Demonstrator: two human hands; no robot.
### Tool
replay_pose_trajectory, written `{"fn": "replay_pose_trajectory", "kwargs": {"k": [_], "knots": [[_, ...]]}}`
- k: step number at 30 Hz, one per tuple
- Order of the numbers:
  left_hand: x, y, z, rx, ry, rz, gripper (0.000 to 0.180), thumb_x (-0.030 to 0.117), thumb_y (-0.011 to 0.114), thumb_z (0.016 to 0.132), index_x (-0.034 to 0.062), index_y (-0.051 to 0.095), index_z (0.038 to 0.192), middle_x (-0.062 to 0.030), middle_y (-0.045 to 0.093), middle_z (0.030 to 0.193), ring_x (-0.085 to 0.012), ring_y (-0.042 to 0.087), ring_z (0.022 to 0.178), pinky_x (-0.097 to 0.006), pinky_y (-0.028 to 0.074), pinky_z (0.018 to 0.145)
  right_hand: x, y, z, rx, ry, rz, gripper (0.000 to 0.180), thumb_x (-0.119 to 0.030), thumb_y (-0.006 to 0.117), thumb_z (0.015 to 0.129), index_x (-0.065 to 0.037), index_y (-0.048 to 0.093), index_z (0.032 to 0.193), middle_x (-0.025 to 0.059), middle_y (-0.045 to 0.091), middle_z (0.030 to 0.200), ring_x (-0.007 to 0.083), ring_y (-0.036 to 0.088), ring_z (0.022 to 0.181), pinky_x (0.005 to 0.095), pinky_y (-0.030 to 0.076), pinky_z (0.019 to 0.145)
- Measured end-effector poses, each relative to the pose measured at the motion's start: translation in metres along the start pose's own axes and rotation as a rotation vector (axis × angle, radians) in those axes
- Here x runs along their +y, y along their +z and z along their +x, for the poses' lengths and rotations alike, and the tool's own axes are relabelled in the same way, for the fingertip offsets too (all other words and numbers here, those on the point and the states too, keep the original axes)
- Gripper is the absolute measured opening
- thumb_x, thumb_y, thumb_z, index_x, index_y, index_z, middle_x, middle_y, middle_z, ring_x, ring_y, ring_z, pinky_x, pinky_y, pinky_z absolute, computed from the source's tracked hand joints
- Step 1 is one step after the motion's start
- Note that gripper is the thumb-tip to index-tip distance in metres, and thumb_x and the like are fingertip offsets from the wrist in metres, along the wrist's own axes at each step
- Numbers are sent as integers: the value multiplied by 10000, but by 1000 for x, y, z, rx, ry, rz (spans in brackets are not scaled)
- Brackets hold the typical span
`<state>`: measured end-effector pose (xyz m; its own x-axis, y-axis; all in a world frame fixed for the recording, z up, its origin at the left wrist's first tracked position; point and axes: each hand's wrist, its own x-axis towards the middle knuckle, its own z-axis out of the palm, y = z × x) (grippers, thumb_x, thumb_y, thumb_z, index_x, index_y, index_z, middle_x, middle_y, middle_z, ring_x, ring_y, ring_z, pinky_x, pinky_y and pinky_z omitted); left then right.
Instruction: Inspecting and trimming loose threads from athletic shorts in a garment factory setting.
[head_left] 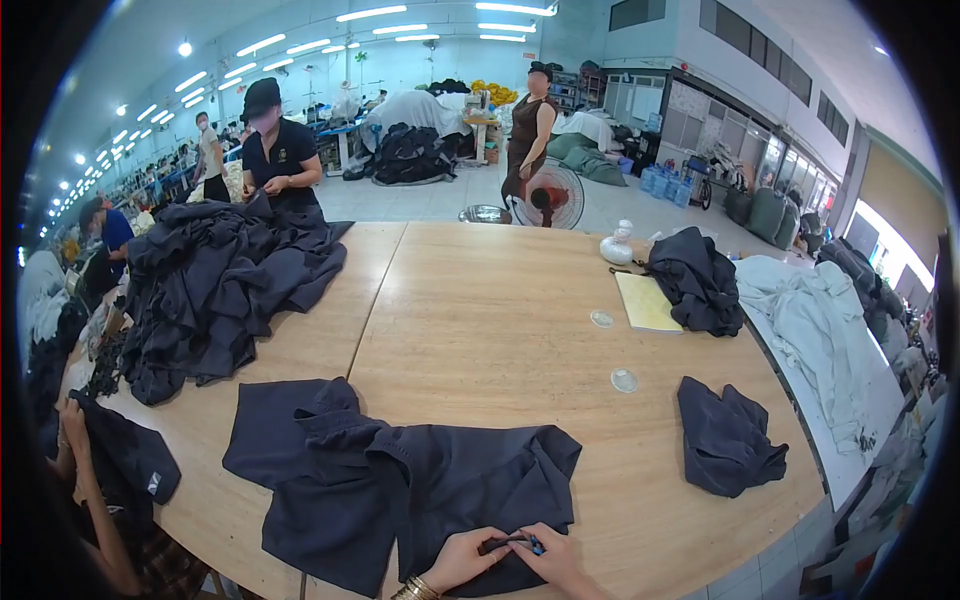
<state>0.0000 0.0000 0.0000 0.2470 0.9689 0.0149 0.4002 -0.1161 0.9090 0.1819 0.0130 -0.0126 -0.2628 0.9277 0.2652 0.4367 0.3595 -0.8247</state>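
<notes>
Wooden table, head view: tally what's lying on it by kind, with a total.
Dark garment heaps or pieces: 4 (big pile, spread piece under the hands, heap by the notepad, small heap)
Clear round lids: 2
Yellow notepad: 1
White round jar: 1
Total: 8

Garment (400,480) lies on table (500,320) (pile (220,290) behind, left).

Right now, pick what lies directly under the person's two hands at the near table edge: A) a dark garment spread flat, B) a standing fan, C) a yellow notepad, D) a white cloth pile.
A: both the left hand and right hand rest on the dark garment spread across the wooden table.
</notes>
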Motion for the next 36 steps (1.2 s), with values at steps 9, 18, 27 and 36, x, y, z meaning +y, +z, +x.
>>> {"fn": "replay_pose_trajectory", "kwargs": {"k": [9,18,27,36], "knots": [[-2,1,1,-17,-29,-133,256,213,648,853,48,615,1046,-33,655,763,-68,590,535,-217,453,514,-9,-4,1,27,23,88,178,-49,718,743,-1,630,890,59,622,769,124,606,696,230,468,640],[-2,-3,1,-30,-57,-158,223,223,632,855,67,614,1014,-76,652,767,-137,634,622,-261,485,580,1,0,5,18,-33,116,156,-48,699,753,-17,639,894,76,628,799,140,619,733,238,473,655],[0,-1,2,-36,-87,-179,219,223,639,846,68,605,997,-69,641,721,-138,604,544,-260,459,536,-8,-5,7,48,-23,93,166,-29,706,720,-26,634,870,68,595,731,168,592,653,258,460,607],[3,-2,0,-52,-77,-205,230,227,636,853,60,590,1005,-44,651,749,-115,598,537,-248,452,528,-8,-6,4,16,-1,93,166,-49,714,726,-16,637,870,58,623,762,140,608,689,240,460,629]]}}
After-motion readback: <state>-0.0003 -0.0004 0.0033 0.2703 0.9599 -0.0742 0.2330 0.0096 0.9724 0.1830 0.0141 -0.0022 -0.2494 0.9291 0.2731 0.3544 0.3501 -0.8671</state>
